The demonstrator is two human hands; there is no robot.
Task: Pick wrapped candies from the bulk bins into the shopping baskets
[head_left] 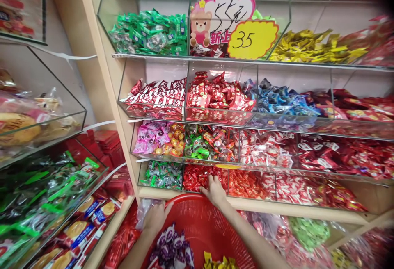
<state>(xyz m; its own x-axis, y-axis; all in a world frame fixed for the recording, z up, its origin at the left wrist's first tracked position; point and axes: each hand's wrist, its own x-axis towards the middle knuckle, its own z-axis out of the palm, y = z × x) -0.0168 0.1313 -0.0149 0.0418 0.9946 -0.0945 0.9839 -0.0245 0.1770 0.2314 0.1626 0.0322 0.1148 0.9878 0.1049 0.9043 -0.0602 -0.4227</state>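
A red plastic basket (pixel 212 213) with perforated walls is in front of me at the bottom. My left hand (pixel 155 216) grips its left rim, thumb over the edge and the other fingers mostly hidden. Inside lie purple-and-white wrapped candies (pixel 175 246) and yellow-wrapped candies (pixel 220 261). Beyond the basket's far rim, my right hand (pixel 215 193) reaches to the front of a low bin of red-wrapped candies (pixel 201 176). Its thumb is apart from the fingers, and nothing shows in it; whether the fingertips touch the candies I cannot tell.
Tiered clear bins of wrapped candies rise ahead, including green packets (pixel 150 33) and blue ones (pixel 277 99). Handwritten price signs, one yellow (pixel 253 39), hang on the upper tier. A side shelf with packaged snacks (pixel 76 230) stands left. Bagged candies (pixel 309 232) lie below right.
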